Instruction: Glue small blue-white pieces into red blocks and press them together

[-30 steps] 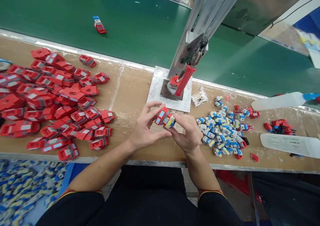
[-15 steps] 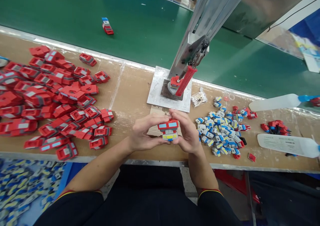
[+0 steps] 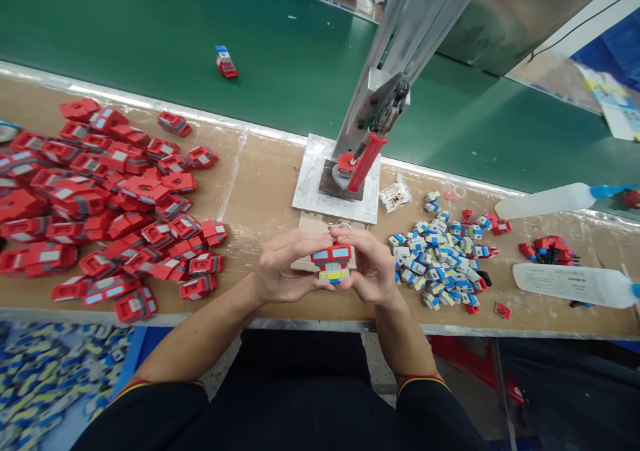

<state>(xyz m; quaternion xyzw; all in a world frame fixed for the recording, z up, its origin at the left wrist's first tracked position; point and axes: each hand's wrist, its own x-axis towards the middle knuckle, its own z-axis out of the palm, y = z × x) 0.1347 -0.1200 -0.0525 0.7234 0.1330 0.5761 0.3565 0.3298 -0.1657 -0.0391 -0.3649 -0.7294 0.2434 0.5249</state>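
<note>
Between both hands, near the front edge of the bench, is a toy vehicle (image 3: 332,262) with a red upper body, light-blue windows and a white, yellow and blue front piece. My left hand (image 3: 290,264) grips its left side, thumb low and fingers over the top. On the other side my right hand (image 3: 371,264) closes on it the same way. Just beyond the hands stands a lever press (image 3: 364,164) with a red handle on a metal plate (image 3: 310,184). A red part (image 3: 346,163) sits under the press.
Many red toy bodies (image 3: 125,191) are heaped at left, small white-blue-yellow parts (image 3: 435,258) at right. Two white bottles (image 3: 570,284) lie farther right. A red-and-blue toy (image 3: 226,62) rests on the green belt (image 3: 150,31). A bin of parts (image 3: 55,371) stands lower left.
The toy on the belt appears shifted slightly right and nearer. Both hands still hold the toy vehicle in nearly the same place; the view has moved a little.
</note>
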